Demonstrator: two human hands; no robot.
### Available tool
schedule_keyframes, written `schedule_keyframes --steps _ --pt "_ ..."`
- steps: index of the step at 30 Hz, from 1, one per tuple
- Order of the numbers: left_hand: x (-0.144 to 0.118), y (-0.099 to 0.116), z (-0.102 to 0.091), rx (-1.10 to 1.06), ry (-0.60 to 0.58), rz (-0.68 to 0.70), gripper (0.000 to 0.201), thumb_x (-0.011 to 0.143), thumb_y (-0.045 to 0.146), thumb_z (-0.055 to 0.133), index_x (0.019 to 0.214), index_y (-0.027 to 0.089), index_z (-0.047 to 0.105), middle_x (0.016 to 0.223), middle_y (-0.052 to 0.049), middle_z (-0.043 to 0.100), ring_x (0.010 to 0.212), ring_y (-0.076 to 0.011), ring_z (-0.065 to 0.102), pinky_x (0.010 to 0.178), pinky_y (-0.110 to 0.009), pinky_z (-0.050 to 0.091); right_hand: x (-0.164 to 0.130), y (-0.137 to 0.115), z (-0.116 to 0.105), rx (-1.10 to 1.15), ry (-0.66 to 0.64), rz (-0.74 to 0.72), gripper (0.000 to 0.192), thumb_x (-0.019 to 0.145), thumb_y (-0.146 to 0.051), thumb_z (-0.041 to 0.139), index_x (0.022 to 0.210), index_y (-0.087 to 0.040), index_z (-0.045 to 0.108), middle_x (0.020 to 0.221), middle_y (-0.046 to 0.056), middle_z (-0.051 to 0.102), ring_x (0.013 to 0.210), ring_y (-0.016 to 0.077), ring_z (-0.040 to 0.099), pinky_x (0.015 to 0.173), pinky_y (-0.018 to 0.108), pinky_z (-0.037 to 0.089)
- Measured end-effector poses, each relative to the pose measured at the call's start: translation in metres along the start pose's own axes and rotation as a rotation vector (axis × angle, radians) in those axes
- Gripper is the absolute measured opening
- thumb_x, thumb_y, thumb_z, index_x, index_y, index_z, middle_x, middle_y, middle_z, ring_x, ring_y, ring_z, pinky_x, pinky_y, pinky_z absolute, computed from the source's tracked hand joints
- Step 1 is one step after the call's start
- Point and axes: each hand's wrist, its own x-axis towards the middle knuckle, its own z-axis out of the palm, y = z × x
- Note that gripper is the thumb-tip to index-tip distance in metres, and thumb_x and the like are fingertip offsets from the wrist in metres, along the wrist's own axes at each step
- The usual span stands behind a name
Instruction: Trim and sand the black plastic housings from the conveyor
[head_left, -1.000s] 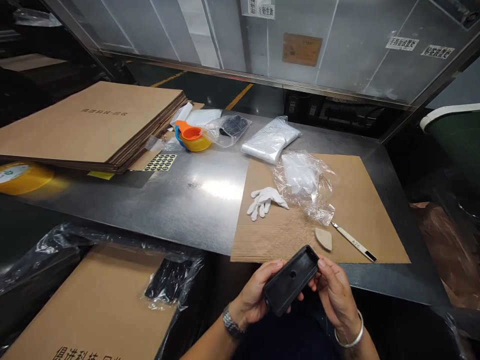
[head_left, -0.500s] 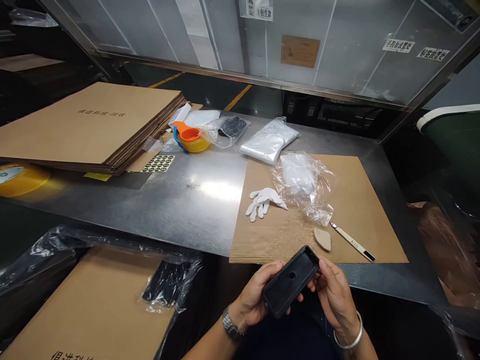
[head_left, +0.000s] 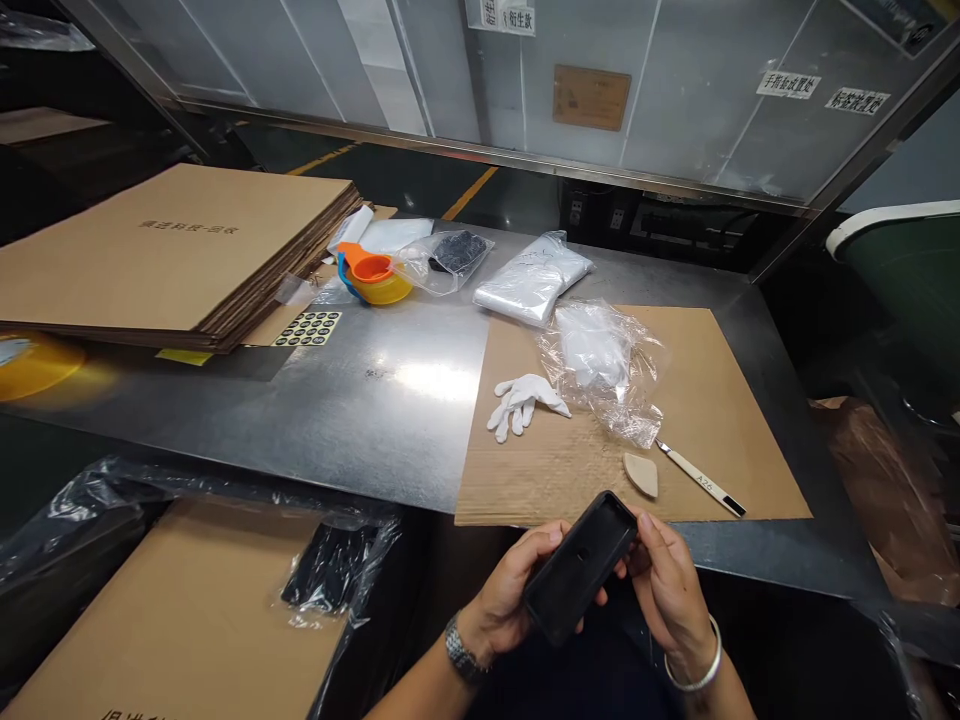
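Both hands hold a black rectangular case-like part point(head_left: 574, 575) with a raised rim and a small hole in its floor, tilted in front of the table's near edge. My left hand point(head_left: 510, 590) grips its left side, thumb on the rim and fingers underneath. At the upper right end, my right hand point(head_left: 670, 590) pinches the rim between thumb and fingers. Just beyond the part, a beige wedge-shaped pad point(head_left: 641, 475) lies on a cardboard sheet point(head_left: 720, 400). Beside it is a craft knife point(head_left: 701, 477) marked A26. A white glove point(head_left: 526, 405) rests further left.
Crumpled clear plastic point(head_left: 600, 350) and a white bagged packet point(head_left: 532, 278) lie behind the glove. Tape rolls point(head_left: 382, 285), a sticker sheet point(head_left: 307, 328) and stacked cardboard point(head_left: 150, 250) are at left. A plastic-lined box point(head_left: 187, 600) stands lower left.
The view has shifted slightly, so the table's things sit a little further left. The black part tilts a bit differently, its hole now seen more obliquely; both hands keep their grip.
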Motion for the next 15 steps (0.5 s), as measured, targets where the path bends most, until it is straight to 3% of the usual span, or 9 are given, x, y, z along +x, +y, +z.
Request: schedule_keyframes --steps 10,15 --pt "0.001 -0.005 0.004 -0.034 0.002 0.008 0.033 0.088 0.032 0.037 0.097 0.009 0.059 0.093 -0.015 0.065 0.068 -0.0208 0.067 0.048 -0.025 0.054 0.009 0.003 0.000 0.027 0.007 0.032 0.031 0.080 -0.046 0.058 0.067 -0.017 0.062 0.057 -0.002 0.053 0.050 0.0089 0.043 0.050 0.021 0.038" --pt "-0.001 -0.006 0.003 -0.039 0.009 0.016 0.030 0.086 0.032 0.038 0.097 0.012 0.057 0.095 -0.014 0.064 0.072 -0.0225 0.066 0.049 -0.027 0.054 0.013 0.004 0.002 0.008 0.000 0.018 0.032 0.081 -0.047 0.057 0.068 -0.018 0.062 0.059 -0.001 0.055 0.052 0.0103 0.046 0.052 0.022 0.040"
